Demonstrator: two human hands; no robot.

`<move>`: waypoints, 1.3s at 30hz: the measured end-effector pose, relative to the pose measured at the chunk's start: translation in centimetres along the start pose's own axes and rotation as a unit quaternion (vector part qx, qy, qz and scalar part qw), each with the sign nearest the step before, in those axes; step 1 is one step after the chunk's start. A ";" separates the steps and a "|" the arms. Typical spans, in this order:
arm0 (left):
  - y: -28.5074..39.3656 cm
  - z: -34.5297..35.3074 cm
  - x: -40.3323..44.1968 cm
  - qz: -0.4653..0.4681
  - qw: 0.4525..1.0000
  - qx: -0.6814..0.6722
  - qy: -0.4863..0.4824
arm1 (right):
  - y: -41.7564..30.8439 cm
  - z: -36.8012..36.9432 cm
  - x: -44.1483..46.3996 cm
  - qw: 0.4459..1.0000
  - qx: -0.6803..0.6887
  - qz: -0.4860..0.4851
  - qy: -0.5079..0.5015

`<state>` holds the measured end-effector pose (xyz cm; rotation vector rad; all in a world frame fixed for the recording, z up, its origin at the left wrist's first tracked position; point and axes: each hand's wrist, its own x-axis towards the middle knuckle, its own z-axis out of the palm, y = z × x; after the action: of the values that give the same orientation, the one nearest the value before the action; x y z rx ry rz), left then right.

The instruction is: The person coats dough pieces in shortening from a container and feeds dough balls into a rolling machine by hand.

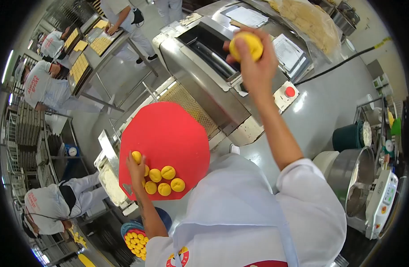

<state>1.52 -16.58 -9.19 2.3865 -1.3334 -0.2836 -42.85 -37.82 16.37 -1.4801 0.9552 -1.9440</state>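
My right hand (260,62) is raised over the steel machine (213,73), its fingers wrapped round a yellow dough ball (248,46). Down at the left edge of a red board (169,133), my left hand (135,171) has its fingers closed on another yellow dough ball (136,156). Several more round yellow dough balls (168,172) lie grouped on the board beside that hand, some partly hidden by it. A dark slot with a roller (209,55) opens in the machine's top, just left of my right hand.
A bucket of yellow dough balls (137,242) stands below my left arm. Co-workers handle trays (79,69) at a steel table on the upper left. Dough under plastic (306,20) and papers (249,17) lie beyond the machine. A mixing bowl (358,173) is at right.
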 end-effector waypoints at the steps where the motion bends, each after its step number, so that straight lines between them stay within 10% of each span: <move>1: 0.4 -0.2 -0.1 0.004 1.000 -0.031 -0.001 | 0.6 -0.5 2.0 0.994 -0.103 -0.013 -0.031; 6: 2.2 -1.3 -0.2 0.025 0.996 -0.068 0.041 | 7.7 -4.2 2.2 0.831 -0.495 -0.231 -0.106; 9: 10.5 -3.7 -1.8 0.007 0.955 -0.291 0.057 | 1.9 -1.8 -5.0 0.969 -0.201 0.066 -0.126; 13: 27.3 -10.1 -6.6 0.251 0.912 -0.312 -0.085 | 0.4 3.8 -13.0 0.902 -0.015 0.207 -0.380; 16: 23.2 -9.9 -5.9 0.290 0.939 -0.183 0.037 | 0.3 4.3 -8.3 0.941 -0.055 0.150 -0.298; 20: 0.7 -2.2 -4.2 -0.014 0.992 -0.065 0.102 | 2.5 3.7 4.5 0.986 -0.147 -0.052 -0.064; 23: -1.6 -1.1 -5.9 -0.022 0.993 -0.107 0.048 | 14.6 4.4 8.7 0.879 -0.389 -0.249 -0.119; 30: 1.9 -2.5 -5.5 0.030 0.987 -0.128 0.091 | 2.9 3.9 -6.7 0.946 -0.153 0.142 -0.248; 32: 4.7 -2.8 -4.9 0.044 0.976 -0.196 0.085 | 4.8 6.6 -14.5 0.937 -0.063 0.036 -0.343; 37: 18.7 -7.4 -5.1 0.088 0.869 -0.480 -0.082 | 2.3 8.9 -17.1 0.865 0.091 0.209 -0.446; 39: 21.3 -9.6 -6.5 0.148 0.902 -0.404 0.028 | 1.2 7.3 -13.3 0.939 0.035 0.119 -0.321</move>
<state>-14.93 -18.81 8.53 1.4721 -1.2064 -0.5475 -32.17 -30.20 8.62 -1.7039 0.7101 -1.1814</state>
